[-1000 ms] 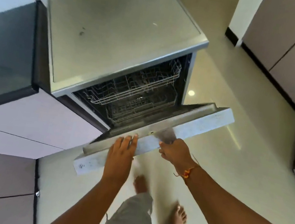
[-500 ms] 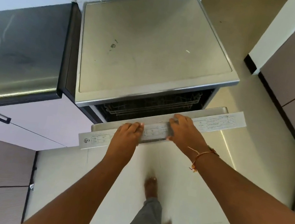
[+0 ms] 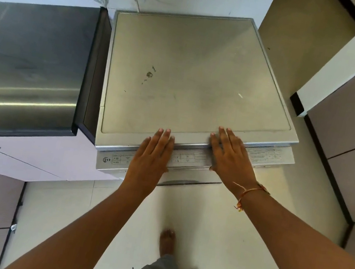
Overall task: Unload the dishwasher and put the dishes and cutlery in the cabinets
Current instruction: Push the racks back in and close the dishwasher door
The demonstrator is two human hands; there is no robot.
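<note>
We press the dishwasher door (image 3: 193,158) shut (racks now hidden); left hand (image 3: 153,153) and right hand (image 3: 230,156) lie flat, fingers spread, grasping nothing; unloading looks finished.

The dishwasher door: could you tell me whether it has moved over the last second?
Yes. The dishwasher door swung up shut against the dishwasher top.

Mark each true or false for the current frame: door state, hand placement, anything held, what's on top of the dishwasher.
1. The dishwasher door is shut. True.
2. The left hand grips a plate. False: it lies flat and empty on the door's top edge.
3. The right hand presses flat on the door's top edge. True.
4. Dishes sit on the dishwasher top. False: it carries only smudges.
5. The thread bracelet is on the left wrist. False: it is on the right wrist.
</note>
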